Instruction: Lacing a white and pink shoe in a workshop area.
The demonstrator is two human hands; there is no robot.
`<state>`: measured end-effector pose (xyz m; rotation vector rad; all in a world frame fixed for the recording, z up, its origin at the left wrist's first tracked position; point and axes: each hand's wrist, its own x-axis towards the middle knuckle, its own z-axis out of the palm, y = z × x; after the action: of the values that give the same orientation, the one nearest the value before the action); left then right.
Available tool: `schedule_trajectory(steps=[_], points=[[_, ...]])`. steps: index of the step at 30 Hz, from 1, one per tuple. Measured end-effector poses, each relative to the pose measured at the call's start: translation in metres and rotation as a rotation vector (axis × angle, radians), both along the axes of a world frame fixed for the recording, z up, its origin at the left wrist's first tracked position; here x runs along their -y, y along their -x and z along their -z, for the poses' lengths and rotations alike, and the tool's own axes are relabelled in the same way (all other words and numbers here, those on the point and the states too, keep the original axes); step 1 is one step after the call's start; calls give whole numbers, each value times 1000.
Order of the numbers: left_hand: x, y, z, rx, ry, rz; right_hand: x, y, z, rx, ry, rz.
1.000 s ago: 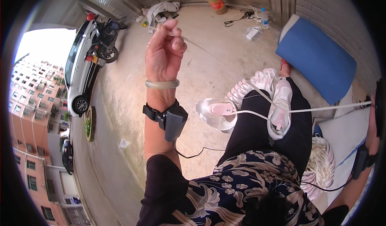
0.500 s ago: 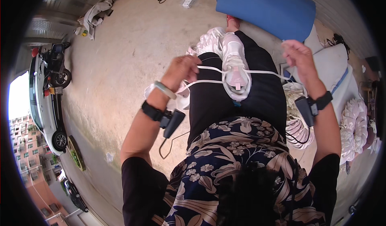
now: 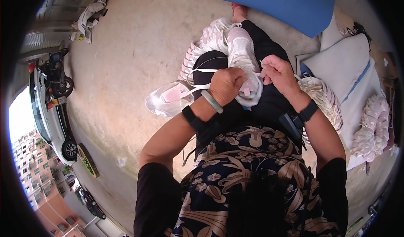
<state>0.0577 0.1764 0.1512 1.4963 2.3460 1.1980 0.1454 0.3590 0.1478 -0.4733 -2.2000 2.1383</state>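
A white and pale pink shoe upper lies over my thighs, its heel opening toward me. My left hand, with a pale bangle at the wrist, is closed over the left side of its tongue area. What its fingertips pinch is hidden. White shoelace strands run out from beneath this hand to the left. My right hand is closed at the upper's right edge, its thumb and fingers pinching a short stretch of shoelace. Both wrists carry black straps.
A curved stack of pink-white shoe uppers and a clear shoe-shaped piece lie on my left. More uppers lie by my right leg, others farther right. A blue roll lies ahead, grey sheets to the right.
Both hands have come inward from wide apart to the shoe upper. The laces no longer stretch out to both sides; the left strands now trail loosely. My view has shifted slightly.
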Motion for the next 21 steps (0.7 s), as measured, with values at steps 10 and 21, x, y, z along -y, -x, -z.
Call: schedule_trajectory(steps=[10, 21], points=[[5, -2, -4, -420, 414, -65, 2, -4, -2, -58, -110, 6], [-9, -1, -5, -337, 392, -177, 0, 3, 3, -294, -436, 47]])
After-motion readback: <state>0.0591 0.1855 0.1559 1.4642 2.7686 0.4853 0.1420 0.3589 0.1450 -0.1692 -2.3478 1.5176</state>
